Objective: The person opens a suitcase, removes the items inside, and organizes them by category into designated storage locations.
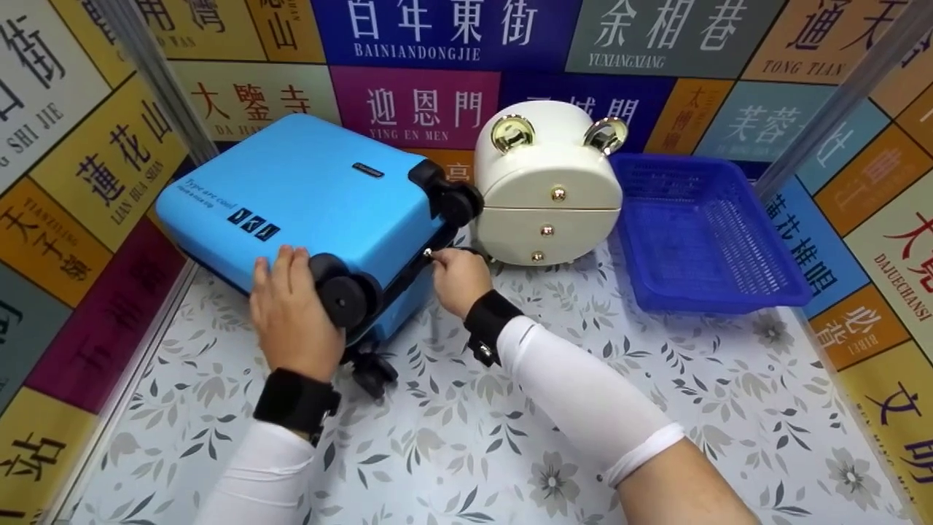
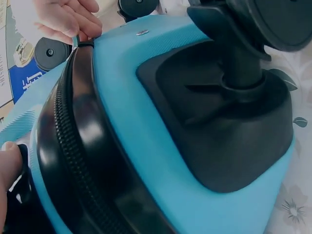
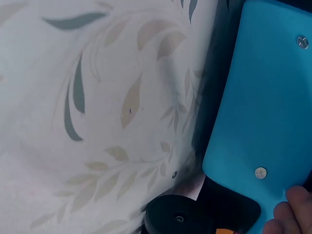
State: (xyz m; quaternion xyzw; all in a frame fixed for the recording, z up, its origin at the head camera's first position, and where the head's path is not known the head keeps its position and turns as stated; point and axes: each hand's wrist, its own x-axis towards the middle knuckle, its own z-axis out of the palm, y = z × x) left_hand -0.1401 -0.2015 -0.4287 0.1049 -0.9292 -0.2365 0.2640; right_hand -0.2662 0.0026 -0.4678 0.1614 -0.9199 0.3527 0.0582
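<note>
A blue hard-shell suitcase (image 1: 313, 189) lies on its side with its black wheels (image 1: 342, 299) facing me. My left hand (image 1: 295, 321) rests on its top shell beside the near wheel, fingers extended. At the wheel end, my right hand (image 1: 463, 281) pinches the zipper pull (image 2: 76, 41). The black zipper (image 2: 73, 141) runs between the two shell halves and looks closed along the stretch seen in the left wrist view. In the right wrist view, fingertips (image 3: 290, 214) of my right hand show against the blue shell at the lower right.
A cream round drawer box (image 1: 547, 219) with gold ears and knobs stands just right of the suitcase. Beside it sits a blue plastic basket (image 1: 714, 299). A floral cloth (image 1: 466, 452) covers the surface, and lettered panels (image 1: 415, 36) stand around it.
</note>
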